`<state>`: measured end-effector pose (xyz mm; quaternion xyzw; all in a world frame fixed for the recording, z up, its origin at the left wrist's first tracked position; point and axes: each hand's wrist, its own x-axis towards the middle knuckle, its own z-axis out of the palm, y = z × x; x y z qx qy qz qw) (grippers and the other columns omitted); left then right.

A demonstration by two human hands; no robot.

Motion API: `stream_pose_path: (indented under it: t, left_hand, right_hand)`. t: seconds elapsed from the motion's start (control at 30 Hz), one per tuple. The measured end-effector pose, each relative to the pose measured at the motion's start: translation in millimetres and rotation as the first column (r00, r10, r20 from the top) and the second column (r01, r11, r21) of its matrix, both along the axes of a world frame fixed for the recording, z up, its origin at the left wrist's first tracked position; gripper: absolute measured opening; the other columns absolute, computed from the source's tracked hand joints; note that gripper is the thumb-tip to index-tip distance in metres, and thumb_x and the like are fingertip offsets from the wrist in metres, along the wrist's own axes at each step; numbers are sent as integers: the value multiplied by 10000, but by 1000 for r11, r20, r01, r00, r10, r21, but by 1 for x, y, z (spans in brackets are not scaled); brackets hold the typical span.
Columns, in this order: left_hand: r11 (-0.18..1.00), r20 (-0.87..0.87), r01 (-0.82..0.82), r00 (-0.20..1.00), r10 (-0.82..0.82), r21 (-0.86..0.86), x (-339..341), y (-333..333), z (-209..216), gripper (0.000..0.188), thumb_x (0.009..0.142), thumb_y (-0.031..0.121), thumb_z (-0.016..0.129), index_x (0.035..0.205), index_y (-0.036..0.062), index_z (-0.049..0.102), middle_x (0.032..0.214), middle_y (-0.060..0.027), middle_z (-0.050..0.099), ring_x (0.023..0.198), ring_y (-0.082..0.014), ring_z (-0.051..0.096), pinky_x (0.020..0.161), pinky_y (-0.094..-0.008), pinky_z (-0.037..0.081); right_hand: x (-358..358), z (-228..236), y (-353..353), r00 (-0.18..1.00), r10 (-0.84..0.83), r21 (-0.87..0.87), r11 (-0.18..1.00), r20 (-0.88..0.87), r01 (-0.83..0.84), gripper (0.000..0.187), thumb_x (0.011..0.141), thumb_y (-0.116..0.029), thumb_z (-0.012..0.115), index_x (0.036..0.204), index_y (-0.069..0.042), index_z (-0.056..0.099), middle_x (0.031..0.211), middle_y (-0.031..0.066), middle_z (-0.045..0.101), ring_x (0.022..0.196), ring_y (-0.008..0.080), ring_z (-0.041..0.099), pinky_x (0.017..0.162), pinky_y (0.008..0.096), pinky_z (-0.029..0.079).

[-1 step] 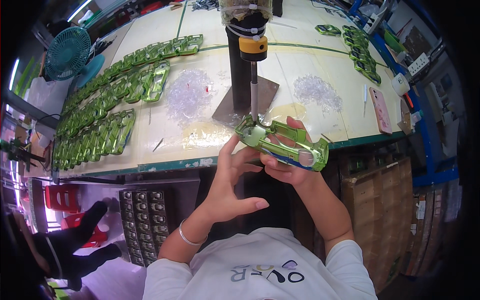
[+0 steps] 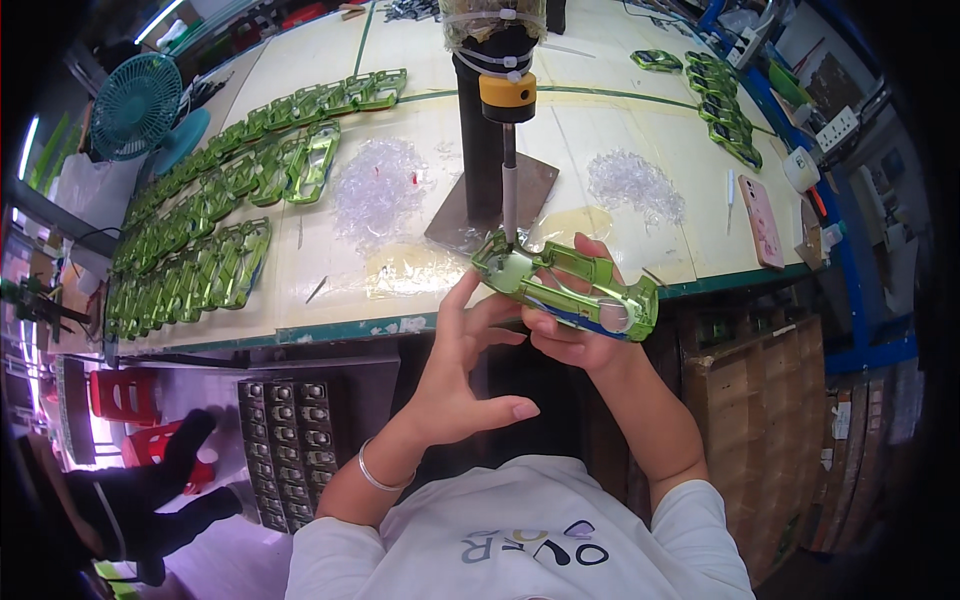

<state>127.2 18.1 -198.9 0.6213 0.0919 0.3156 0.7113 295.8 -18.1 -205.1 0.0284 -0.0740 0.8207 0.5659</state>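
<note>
A shiny green toy car body shell [image 2: 572,299] lies in my right hand [image 2: 582,345], with the fingers and thumb gripping its near and right parts. The tip of a vertical spindle tool [image 2: 509,195] meets the shell's left end, where a clear piece sits inside. My left hand [image 2: 462,365] touches that left end with the index fingertip. Its other fingers lie partly bent below the shell, and the thumb is spread well apart. The tool has a yellow collar [image 2: 507,98] and hangs beside a black post over a dark metal base plate [image 2: 448,225].
Rows of green shells [image 2: 190,285] fill the table's left side; more shells [image 2: 722,110] stand at the far right. Piles of small clear pieces [image 2: 378,195] flank the tool. A phone [image 2: 761,222] lies near the right edge. A fan [image 2: 137,108] stands at far left.
My hands, the green shell and the tool hold almost the same position. At the lower left, another person's dark-clothed legs have shifted slightly.
</note>
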Motion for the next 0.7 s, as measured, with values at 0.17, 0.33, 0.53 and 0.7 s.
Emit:
stream_pose_path:
  t: [0.17,0.33,0.53,0.7]
  left_hand:
    - [1000,-10,-20,1000,20,-3,1,-5,1,1120,552,250,775,1324,45,-10,1240,-195,351,1150,-270,367,886,-378,349]
    - [1000,-13,-5,1000,5,4,1,-5,0,1145,549,282,780,1332,66,-26,1255,-198,342,1157,-268,361,891,-381,346]
    - [1000,-13,12,1000,-12,20,1,-7,1,1158,557,282,771,1335,84,-62,1268,-202,324,1166,-273,348,899,-392,340]
    - [1000,-9,16,1000,-16,-6,2,-9,2,1174,560,300,768,1335,87,-87,1283,-201,299,1175,-277,335,904,-394,336]
  right_hand:
    - [-1,7,-3,998,-4,-17,1000,-57,3,579,829,-468,309,1093,28,453,856,221,541,512,217,484,322,250,377]
    - [-2,16,-5,998,-38,-166,986,-60,27,667,819,-530,280,1117,49,425,700,253,517,307,130,333,286,235,349]
    - [6,5,-3,999,35,-46,998,-39,-37,654,827,-515,286,1118,54,429,700,265,516,300,114,318,281,227,346]
    - [5,14,-3,999,32,-69,997,-10,-33,606,829,-483,304,1095,40,456,734,254,533,354,152,384,292,240,362]
